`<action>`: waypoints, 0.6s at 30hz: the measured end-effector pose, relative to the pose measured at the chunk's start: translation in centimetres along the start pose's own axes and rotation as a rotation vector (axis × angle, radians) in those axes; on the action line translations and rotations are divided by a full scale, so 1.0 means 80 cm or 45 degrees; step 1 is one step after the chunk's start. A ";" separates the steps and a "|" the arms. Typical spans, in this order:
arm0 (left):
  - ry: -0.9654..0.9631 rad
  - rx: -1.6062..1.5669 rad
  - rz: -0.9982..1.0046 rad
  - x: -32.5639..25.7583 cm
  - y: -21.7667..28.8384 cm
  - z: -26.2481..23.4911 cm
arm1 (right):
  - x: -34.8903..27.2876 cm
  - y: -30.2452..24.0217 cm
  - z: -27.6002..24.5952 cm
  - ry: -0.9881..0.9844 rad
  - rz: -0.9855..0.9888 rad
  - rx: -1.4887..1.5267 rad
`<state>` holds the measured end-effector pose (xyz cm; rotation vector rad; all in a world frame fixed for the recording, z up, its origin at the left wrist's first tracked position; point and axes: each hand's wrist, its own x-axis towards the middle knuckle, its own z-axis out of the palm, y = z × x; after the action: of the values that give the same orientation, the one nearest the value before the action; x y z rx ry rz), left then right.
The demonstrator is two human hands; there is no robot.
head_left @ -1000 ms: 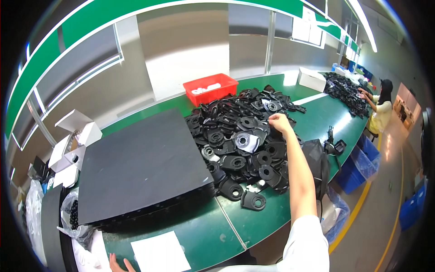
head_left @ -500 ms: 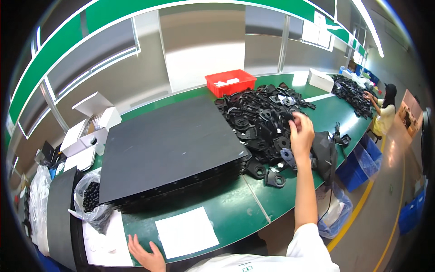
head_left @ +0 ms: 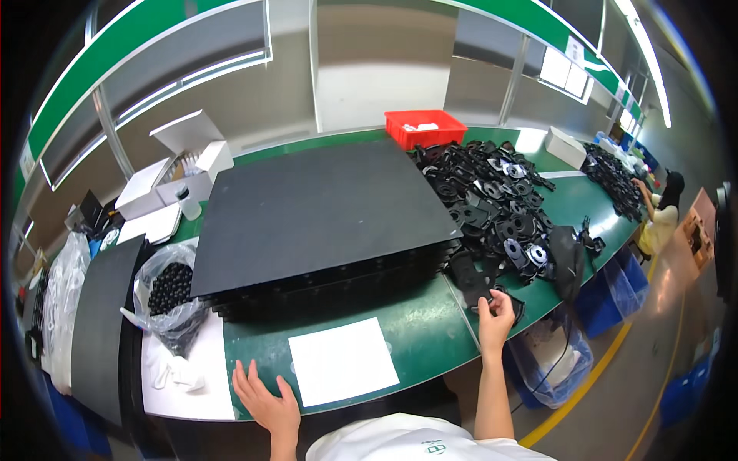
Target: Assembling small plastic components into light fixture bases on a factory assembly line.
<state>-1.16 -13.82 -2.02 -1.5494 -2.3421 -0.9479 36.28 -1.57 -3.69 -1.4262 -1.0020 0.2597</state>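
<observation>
A: Since half a second ago the right hand [head_left: 496,321] has drawn back from the middle of the pile to its near edge. The left hand [head_left: 265,399] has slid right along the table edge.

B: Grip?

A: Right fingers [head_left: 501,301] pinched on a flat black plastic part with a round hole [head_left: 492,296], at the near edge of the heap of black moulded parts [head_left: 500,203], which spreads away beyond the fingertips. Left hand flat, fingers spread, holding nothing, on the green tabletop [head_left: 430,323].

B: Surroundings?

A: White paper sheet [head_left: 342,361] just right of the left fingers. Beyond it, a stack of flat black trays [head_left: 323,211]. Clear bag of small black pieces [head_left: 171,288] beyond and left of the left fingertips. Red plastic bin [head_left: 424,127] far past the heap.
</observation>
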 end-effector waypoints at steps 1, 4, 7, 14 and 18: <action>-0.004 0.007 -0.016 -0.001 -0.001 0.000 | 0.004 0.012 0.003 0.009 0.037 0.067; 0.031 -0.003 -0.014 -0.001 -0.008 0.001 | 0.010 0.012 0.014 -0.002 0.229 0.390; 0.039 0.009 0.007 0.000 -0.009 0.001 | 0.007 0.011 0.006 0.037 0.288 0.535; 0.035 -0.023 -0.040 0.001 -0.008 0.001 | -0.014 -0.004 -0.032 0.281 -0.137 0.208; 0.026 -0.018 0.004 0.001 -0.011 -0.001 | 0.014 0.046 -0.060 0.210 -0.041 0.117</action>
<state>-1.97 -14.02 -2.25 -1.5403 -2.3235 -0.9767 41.77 -3.40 -5.73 -1.3245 -0.8665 0.1594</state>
